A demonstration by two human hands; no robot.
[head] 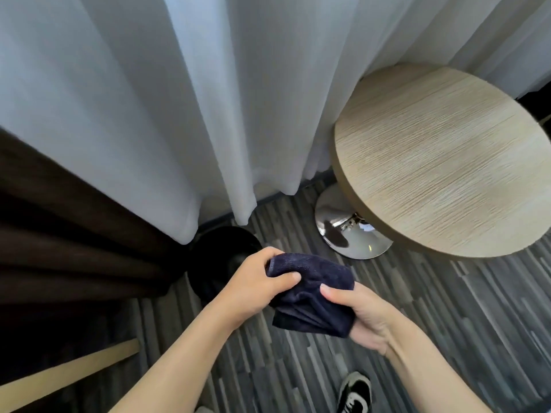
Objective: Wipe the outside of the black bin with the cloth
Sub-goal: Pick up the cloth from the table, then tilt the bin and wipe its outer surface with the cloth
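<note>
From where I watch, the items run left to right. Item one: a dark drape (59, 234) at the far left, with a wood strip (68, 374) slanting below it. Item two: a white curtain (179, 99) hanging across the back, its hem near the floor. Item three: the bin (220, 251), black and round, standing on the striped carpet (447, 308) at the curtain's foot, partly behind the left wrist; nothing touches it. Item four: the left hand (253, 287), forearm bare and reaching up from the lower middle, wrist bent, thumb and fingers closed over the upper left edge of the cloth (313, 293). Item five: that cloth, dark navy, bunched and held in the air between both hands, just right of the bin. Item six: the right hand (366, 320), forearm coming in from the lower right, palm turned up under the cloth, thumb pressed on top, so the grip is closed on its lower right part. Item seven: a shoe (354, 393) on the carpet below. Item eight: a round table (441, 162) with a chrome base (348, 231), at right.
</note>
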